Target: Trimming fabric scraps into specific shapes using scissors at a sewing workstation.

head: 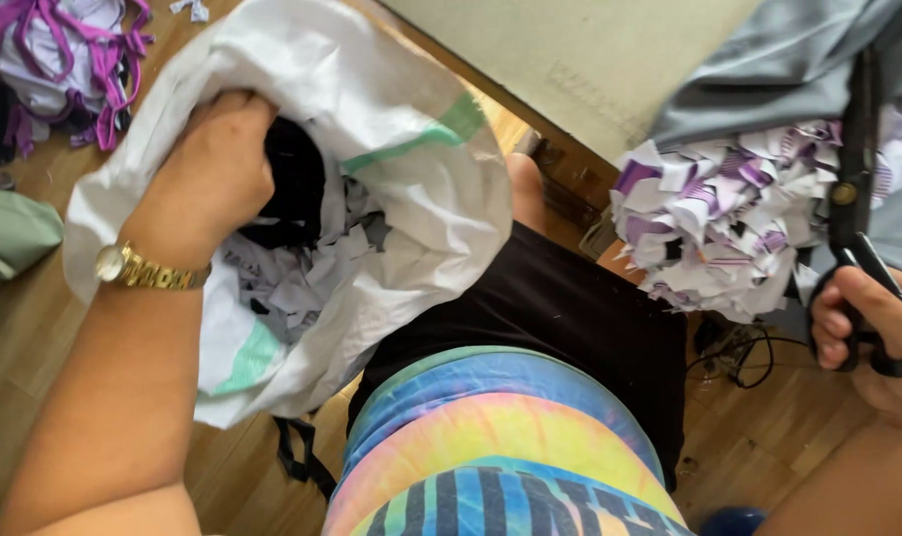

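Gripping the rim of a large white sack [411, 149], the left hand [217, 164] is closed over the bunched woven cloth at the near edge of its mouth, fingers curled inward out of sight and a gold wristwatch [138, 268] showing on the wrist. That sack hangs open beside the person's left knee, above the wooden floor [34, 337], and it has a pale green stripe across its outer face; inside lie grey and white fabric scraps [292, 283] with a dark piece of cloth among them (just below the knuckles). Off to the right, the right hand [873, 333] has its fingers threaded through the black loops of a pair of scissors [853, 189], whose blades point up and away and look nearly closed, though whether they pinch any cloth cannot be told. Those blades lie against a thick bundle of white and purple cut strips [714, 228] that hangs from under a grey cloth [788, 65] draped over the edge of a table [590, 60]. Between the two hands sits the person's lap, in black shorts and a rainbow tie-dye shirt [500, 447]. At the upper left, on the floor, rests a heap of white and purple garments [59, 60], well apart from the sack, with a green cloth [9, 233] at the left edge.
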